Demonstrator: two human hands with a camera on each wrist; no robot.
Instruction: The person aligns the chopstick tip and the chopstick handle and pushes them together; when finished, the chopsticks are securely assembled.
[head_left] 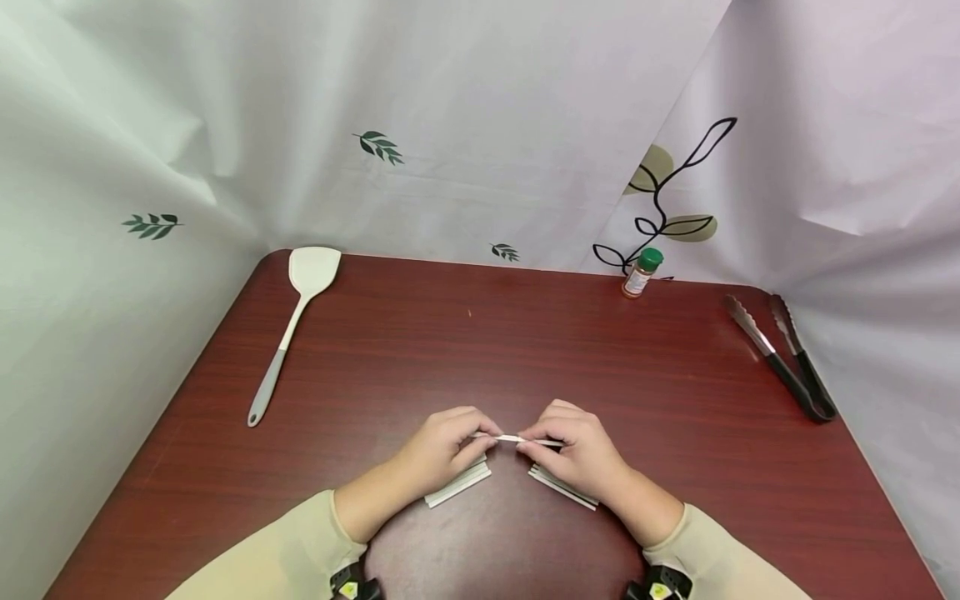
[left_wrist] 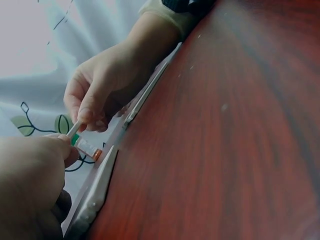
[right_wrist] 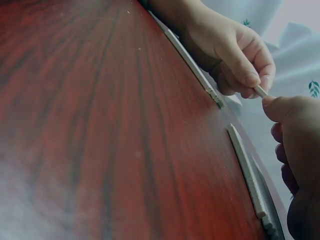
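Note:
A thin whitish stick (head_left: 510, 438) is held level just above the table between both hands. My left hand (head_left: 447, 447) pinches one end between thumb and fingers. At the other end, my right hand (head_left: 576, 446) pinches it the same way. A short middle stretch shows between the thumbs, also in the left wrist view as a pale stick (left_wrist: 74, 128). Beneath the left hand lies a small row of similar sticks (head_left: 459, 485), and another row of sticks (head_left: 564, 488) lies beneath the right hand. Both rows are partly hidden by the hands.
On the dark red table (head_left: 480, 358), a white spatula (head_left: 313, 271) with a grey handle lies at the left. A green-capped spice bottle (head_left: 637, 277) stands at the back edge. Black-handled tongs (head_left: 787, 371) lie at the right. A white patterned curtain (head_left: 480, 125) surrounds the table.

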